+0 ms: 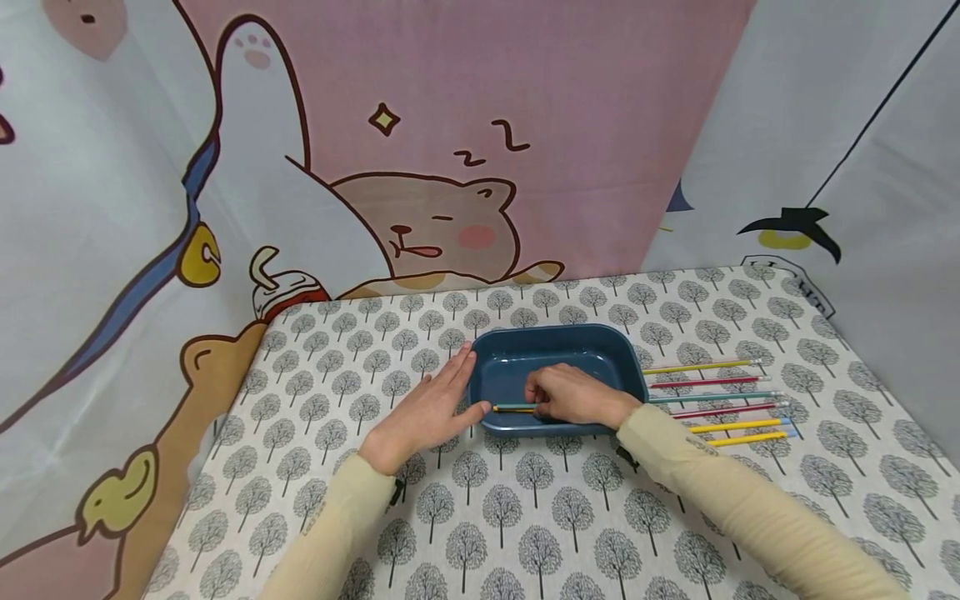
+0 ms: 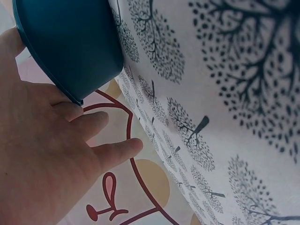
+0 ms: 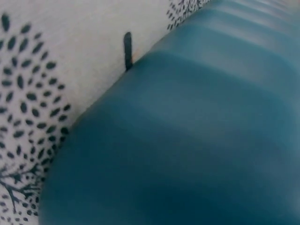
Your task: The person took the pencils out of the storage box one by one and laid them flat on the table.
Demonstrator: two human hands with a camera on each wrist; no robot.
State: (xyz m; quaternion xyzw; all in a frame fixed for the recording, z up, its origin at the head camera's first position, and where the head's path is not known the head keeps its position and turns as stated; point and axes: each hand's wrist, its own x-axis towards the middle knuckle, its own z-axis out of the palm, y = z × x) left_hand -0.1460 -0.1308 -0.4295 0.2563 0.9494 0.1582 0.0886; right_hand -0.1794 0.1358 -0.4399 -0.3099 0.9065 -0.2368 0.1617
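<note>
A dark blue rectangular tray [image 1: 555,335] with rounded corners sits on the table. My left hand [image 1: 427,406] lies against its left end, fingers straight along the outside and thumb by the near left corner; in the left wrist view the fingers touch the tray's rim [image 2: 51,79]. Inside the tray, my right hand [image 1: 573,395] has curled fingers pinching a green pencil [image 1: 510,406] near the front wall. A yellowish pencil seems to lie right beside it, partly hidden by the hand. The right wrist view shows only the tray's outer wall [image 3: 187,140], blurred.
Several pencils lie side by side to the right of the tray, among them a yellow pencil [image 1: 742,426], a red pencil [image 1: 708,382] and a green pencil [image 1: 720,397]. A tree-print cloth [image 1: 337,467] covers the table. Behind it hangs a cartoon-printed curtain [image 1: 600,125].
</note>
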